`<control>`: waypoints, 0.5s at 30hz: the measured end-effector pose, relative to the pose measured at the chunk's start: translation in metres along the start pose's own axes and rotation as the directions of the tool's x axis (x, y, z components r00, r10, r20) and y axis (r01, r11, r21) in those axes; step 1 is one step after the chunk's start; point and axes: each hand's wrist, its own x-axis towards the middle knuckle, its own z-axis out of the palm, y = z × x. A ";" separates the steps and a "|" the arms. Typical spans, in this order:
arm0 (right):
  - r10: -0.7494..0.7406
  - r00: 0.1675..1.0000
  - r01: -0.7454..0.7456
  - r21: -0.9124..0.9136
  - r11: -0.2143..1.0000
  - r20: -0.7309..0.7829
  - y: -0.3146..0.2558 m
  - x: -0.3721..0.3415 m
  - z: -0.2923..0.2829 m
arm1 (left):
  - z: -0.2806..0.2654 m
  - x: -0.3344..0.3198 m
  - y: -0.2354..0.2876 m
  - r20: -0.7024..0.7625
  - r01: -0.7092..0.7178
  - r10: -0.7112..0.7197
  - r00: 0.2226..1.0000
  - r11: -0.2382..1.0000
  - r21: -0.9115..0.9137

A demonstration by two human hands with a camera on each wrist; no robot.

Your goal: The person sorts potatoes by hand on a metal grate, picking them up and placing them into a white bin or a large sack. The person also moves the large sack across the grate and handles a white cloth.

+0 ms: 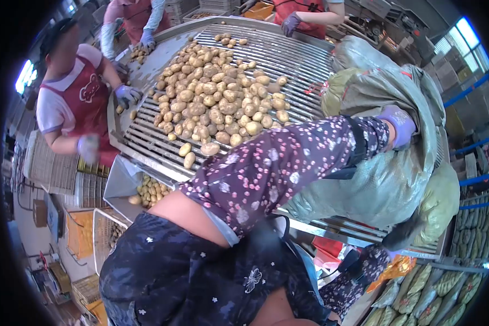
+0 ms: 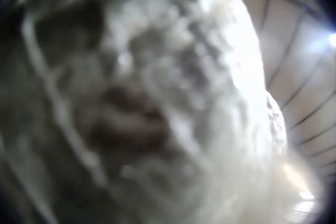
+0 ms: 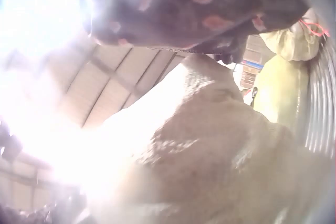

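A large grey-green woven plastic sack [image 1: 364,190] lies slumped across the right end of the roller table. My left arm, in a floral oversleeve, reaches over it. The purple-gloved left hand [image 1: 399,129] grips the loose folds near the sack's far side. Low on the near side, my right hand [image 1: 394,252] shows only as a sliver of purple glove at the sack's bottom; the fingers are hidden. Sack cloth [image 2: 131,98] fills most of the left wrist view, blurred. In the right wrist view, the bulging sack [image 3: 210,150] sits below a floral sleeve [image 3: 199,8].
A heap of potatoes [image 1: 212,98] covers the middle of the roller table [image 1: 304,60]. Several gloved workers stand along its far and left sides. A metal chute [image 1: 119,179] holds more potatoes. Filled sacks [image 1: 434,293] are stacked at the lower right, beside blue rails [image 1: 475,176].
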 end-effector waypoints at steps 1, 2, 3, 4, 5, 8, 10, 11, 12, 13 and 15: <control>-0.229 0.956 0.204 -0.144 0.968 -0.184 -0.008 -0.010 0.027 | 0.006 0.007 0.002 -0.009 0.002 -0.002 1.000 0.999 0.034; -0.227 0.971 0.199 -0.281 0.939 -0.070 -0.013 -0.013 0.037 | 0.011 0.012 0.003 0.020 -0.009 0.008 1.000 0.998 0.060; -0.211 0.976 0.210 -0.413 0.886 0.043 -0.017 -0.013 0.047 | 0.018 0.016 -0.001 0.003 -0.004 0.004 1.000 0.999 0.053; -0.186 0.971 0.238 -0.532 0.813 0.150 -0.019 -0.011 0.052 | 0.018 0.014 0.002 -0.015 -0.004 0.004 1.000 0.999 0.049; -0.337 0.913 0.408 -0.555 0.725 0.230 -0.005 -0.009 0.049 | 0.018 0.011 0.003 -0.022 0.002 -0.001 1.000 0.999 0.048; -0.291 0.937 0.350 -0.525 0.776 0.194 -0.019 -0.013 0.063 | 0.007 -0.012 0.004 -0.072 0.022 -0.020 0.997 0.999 0.027; -0.305 0.931 0.364 -0.552 0.750 0.200 -0.018 -0.011 0.070 | 0.002 -0.021 -0.009 -0.094 0.040 -0.041 0.995 0.999 -0.011; -0.315 0.925 0.377 -0.591 0.713 0.211 -0.020 -0.010 0.072 | 0.007 -0.022 -0.017 -0.164 -0.037 0.033 0.986 0.999 -0.021; -0.328 0.918 0.392 -0.627 0.673 0.222 -0.021 -0.009 0.074 | 0.018 -0.019 -0.029 -0.235 -0.116 0.108 0.966 0.993 -0.023; -0.335 0.916 0.397 -0.601 0.694 0.219 -0.020 -0.008 0.076 | 0.024 -0.022 -0.038 -0.305 -0.195 0.181 0.935 0.981 -0.017; -0.389 0.889 0.442 -0.671 0.595 0.240 -0.022 -0.010 0.079 | 0.025 -0.039 -0.047 -0.328 -0.245 0.227 0.917 0.969 -0.014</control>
